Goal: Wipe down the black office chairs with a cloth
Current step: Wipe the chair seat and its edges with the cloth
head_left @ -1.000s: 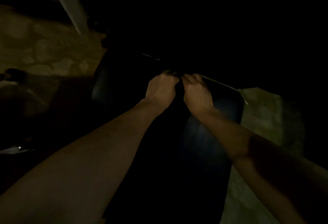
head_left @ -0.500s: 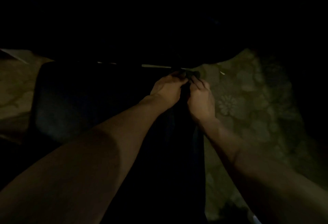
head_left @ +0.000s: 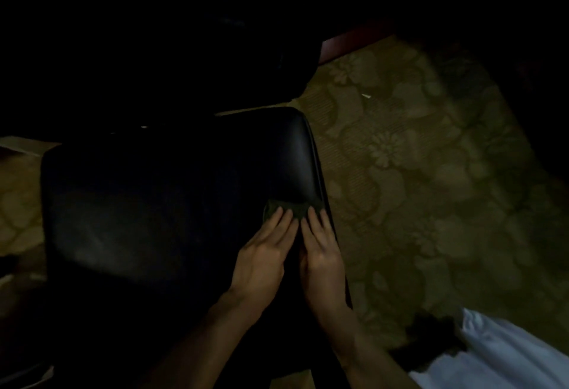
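Both hands lie flat and side by side on a dark folded cloth (head_left: 291, 209) near the right edge of a black office chair (head_left: 172, 203). On the cloth's left half, the left hand (head_left: 261, 260) has its fingers straight and close together, fingertips pressing down on the fabric. Beside it at 3 o'clock, nearly touching it, the right hand (head_left: 323, 257) lies the same way, straight fingers spread slightly, their tips on the cloth's right half. Neither hand curls around the cloth; they press it against the chair's smooth, leather-like padded surface. From the hands, the cloth sits at 12 o'clock, just inside the chair's piped right edge, below the rounded corner of the padding that catches a faint sheen. Both bare forearms reach in from 6 o'clock. Lighting is very dim, so the left and upper parts of the chair fade into darkness. Patterned carpet (head_left: 415, 157) with a floral design covers the floor at 3 o'clock from the chair. At 5 o'clock, near the frame's corner, a patch of white fabric (head_left: 505, 358) shows. A reddish-brown wooden edge (head_left: 348, 43) is visible at 1 o'clock, its form otherwise lost in shadow.
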The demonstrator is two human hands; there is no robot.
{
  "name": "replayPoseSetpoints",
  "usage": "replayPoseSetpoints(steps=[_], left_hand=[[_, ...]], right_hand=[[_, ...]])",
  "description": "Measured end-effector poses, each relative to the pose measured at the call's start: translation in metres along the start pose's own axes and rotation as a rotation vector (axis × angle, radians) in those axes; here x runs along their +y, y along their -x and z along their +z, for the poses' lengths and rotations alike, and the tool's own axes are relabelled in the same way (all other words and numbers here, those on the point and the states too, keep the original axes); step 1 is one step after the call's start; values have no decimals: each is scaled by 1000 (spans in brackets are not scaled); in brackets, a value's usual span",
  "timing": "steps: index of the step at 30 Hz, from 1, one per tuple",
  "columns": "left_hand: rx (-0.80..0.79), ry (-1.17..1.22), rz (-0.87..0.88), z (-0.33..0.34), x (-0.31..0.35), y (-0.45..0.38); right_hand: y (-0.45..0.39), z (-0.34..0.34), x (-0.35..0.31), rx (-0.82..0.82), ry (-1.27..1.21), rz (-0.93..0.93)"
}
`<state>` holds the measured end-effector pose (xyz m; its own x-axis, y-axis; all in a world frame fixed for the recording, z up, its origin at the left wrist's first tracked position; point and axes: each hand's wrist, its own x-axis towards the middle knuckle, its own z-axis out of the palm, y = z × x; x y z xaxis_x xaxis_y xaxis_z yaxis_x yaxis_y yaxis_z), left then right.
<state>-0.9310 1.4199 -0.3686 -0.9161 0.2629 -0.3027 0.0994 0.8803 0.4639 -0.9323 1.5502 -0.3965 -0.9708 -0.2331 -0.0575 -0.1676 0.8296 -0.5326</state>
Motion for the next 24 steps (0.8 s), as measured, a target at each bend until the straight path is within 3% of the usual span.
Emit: replayPoseSetpoints(steps=[10,17,24], left_hand=[[159,-48,36,-43,-7,-143],[33,-103,210,-19,4,-75],[-254,-79,262,13,42,1]], right_hand=[[-132,-16,28,-30,-123,142],[-40,-24,24,66,-230,164],[70,-37,23,-42,-295,384]])
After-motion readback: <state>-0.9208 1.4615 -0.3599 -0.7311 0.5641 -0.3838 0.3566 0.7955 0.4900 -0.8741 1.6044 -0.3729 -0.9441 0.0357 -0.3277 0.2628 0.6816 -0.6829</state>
